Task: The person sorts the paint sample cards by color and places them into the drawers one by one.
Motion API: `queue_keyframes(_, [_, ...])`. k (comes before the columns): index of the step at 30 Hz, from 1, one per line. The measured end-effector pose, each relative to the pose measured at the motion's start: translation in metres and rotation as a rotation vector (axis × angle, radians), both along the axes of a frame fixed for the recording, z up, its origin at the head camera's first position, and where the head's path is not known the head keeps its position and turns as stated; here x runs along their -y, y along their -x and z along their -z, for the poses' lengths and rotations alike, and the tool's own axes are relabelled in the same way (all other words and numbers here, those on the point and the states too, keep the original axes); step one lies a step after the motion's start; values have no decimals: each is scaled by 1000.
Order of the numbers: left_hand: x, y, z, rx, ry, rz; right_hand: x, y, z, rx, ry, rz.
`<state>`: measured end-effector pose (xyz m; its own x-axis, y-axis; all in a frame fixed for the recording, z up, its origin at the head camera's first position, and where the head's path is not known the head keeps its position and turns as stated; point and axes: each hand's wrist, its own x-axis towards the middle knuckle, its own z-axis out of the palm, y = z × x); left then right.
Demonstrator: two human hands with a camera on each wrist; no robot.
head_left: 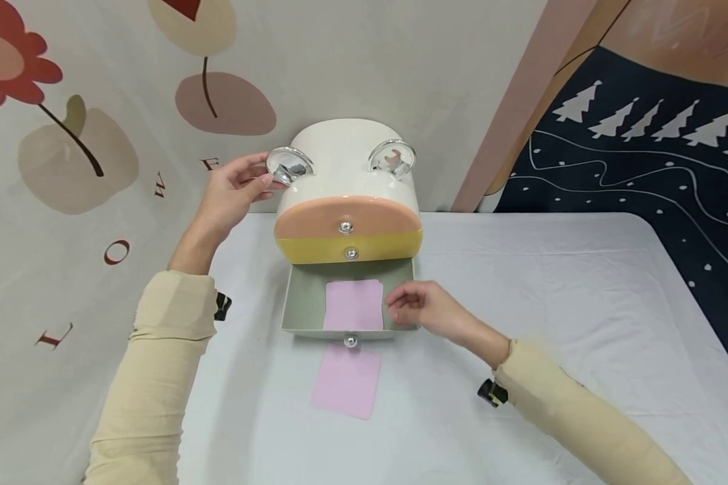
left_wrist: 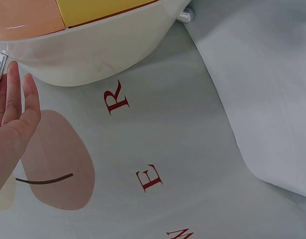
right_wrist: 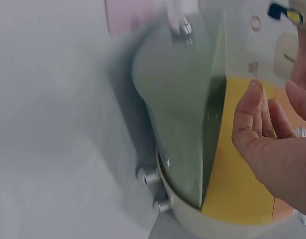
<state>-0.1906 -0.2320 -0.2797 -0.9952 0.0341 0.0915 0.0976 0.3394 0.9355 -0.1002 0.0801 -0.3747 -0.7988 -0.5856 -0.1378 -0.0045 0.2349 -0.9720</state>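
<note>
A small white drawer cabinet (head_left: 354, 151) carries two round chrome ears, the left ear (head_left: 289, 166) and the right ear (head_left: 392, 159). My left hand (head_left: 236, 185) pinches the rim of the left ear between thumb and fingers; in the left wrist view its other fingers stretch upward. The lowest drawer (head_left: 306, 289), pale green, is pulled out, with pink paper (head_left: 354, 305) lying in it. Over the drawer's right edge is my right hand (head_left: 421, 306), fingers loosely bent and holding nothing. Another pink sheet (head_left: 347, 382) lies on the table, in front of the drawer.
Above the green drawer are a closed yellow drawer (head_left: 315, 250) and a closed orange one (head_left: 315, 219), each with a silver knob. The white-covered table (head_left: 552, 303) extends to the right. A printed cloth (head_left: 352, 60) hangs behind the cabinet.
</note>
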Motion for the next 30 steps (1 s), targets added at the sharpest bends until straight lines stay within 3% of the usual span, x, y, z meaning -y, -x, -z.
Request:
queue_keyframes(5, [0, 0, 0, 4, 0, -3, 8, -27, 19, 5, 17, -184])
queue_keyframes(8, [0, -1, 0, 10, 7, -6, 12, -38, 37, 7, -17, -223])
queue_keyframes(13, [0, 0, 0, 11, 6, -8, 17, -46, 72, -21, -134, -163])
queue_keyframes(16, [-1, 0, 0, 11, -13, -11, 22, -47, 85, -69, -192, -111])
queue_keyframes(22, [-1, 0, 0, 6, -29, -8, 32, -48, 93, -183, -310, -22])
queue_keyframes(30, [0, 0, 1, 5, -47, 2, 43, -53, 95, -267, -501, 6])
